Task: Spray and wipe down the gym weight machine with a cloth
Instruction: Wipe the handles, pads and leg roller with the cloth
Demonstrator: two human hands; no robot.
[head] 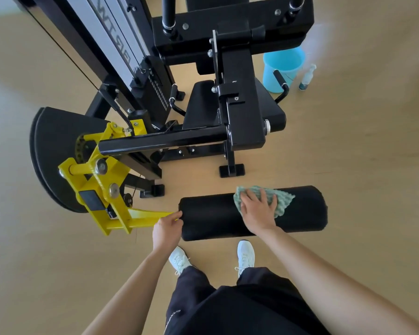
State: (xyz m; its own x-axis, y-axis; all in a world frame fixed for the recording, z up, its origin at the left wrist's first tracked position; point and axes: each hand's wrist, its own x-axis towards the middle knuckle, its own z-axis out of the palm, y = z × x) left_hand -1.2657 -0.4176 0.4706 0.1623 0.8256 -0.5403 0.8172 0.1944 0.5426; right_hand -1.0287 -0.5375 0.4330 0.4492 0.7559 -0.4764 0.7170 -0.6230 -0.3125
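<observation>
A black and yellow weight machine (237, 112) fills the upper half of the view. Its black padded roller (211, 218) lies crosswise just in front of my feet. My right hand (258, 211) lies flat on a green and white wavy cloth (282, 201) and presses it onto the top of the roller, right of its middle. My left hand (166, 229) grips the roller's left end, where the yellow lever arm (136, 220) joins it. A small spray bottle (307, 77) stands on the floor at the upper right, far from both hands.
A light blue bucket (282, 66) stands on the wooden floor beside the spray bottle, next to the machine's seat (203, 102). A black round plate (56, 153) and the weight stack tower (121, 44) rise at the left. My white shoes (246, 255) stand just behind the roller.
</observation>
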